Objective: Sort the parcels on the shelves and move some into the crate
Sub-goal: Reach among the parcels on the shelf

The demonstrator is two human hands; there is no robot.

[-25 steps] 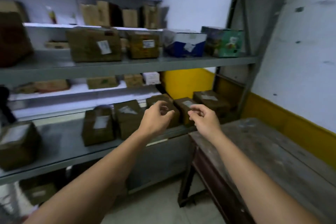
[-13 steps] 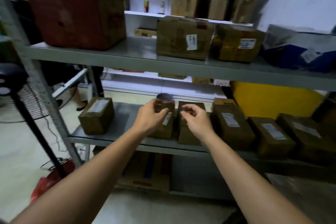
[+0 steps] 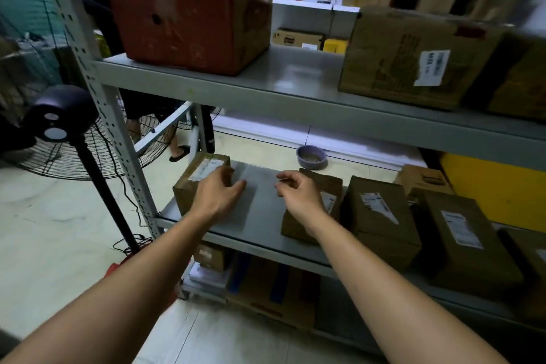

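Fingers point(image 3: 240, 185) of the left hand point(image 3: 218, 195) are stretched forward and only lightly bent, gripping nothing. They sit right at the near right corner of a small brown cardboard parcel point(image 3: 189, 189) with a white label on top. The thumb lies over that parcel's top edge; whether it actually touches, the view does not settle.

Over to the right hand point(image 3: 298, 196): its fingers point(image 3: 285, 176) are loosely curled, thumb and forefinger close together, nothing between them. It hovers above the left end of a second brown parcel point(image 3: 329, 186), the wrist covering part of that box.

Both parcels stand on the grey metal lower shelf point(image 3: 260, 216), a bare stretch of shelf between them, and the two hands are apart over that gap. Further right along the same shelf, a taller brown labelled carton point(image 3: 381, 216) stands just beside the second parcel, then a long brown labelled box point(image 3: 461, 242).

Up on the grey upper shelf point(image 3: 295, 89), a large red-orange cardboard box point(image 3: 183, 9) sits at the left and a big brown carton with a barcode sticker point(image 3: 407, 56) at the right. Behind the rack a small purple bowl point(image 3: 311, 156) sits on the pale floor, and a black pedestal fan point(image 3: 59, 127) stands left of the rack's post.
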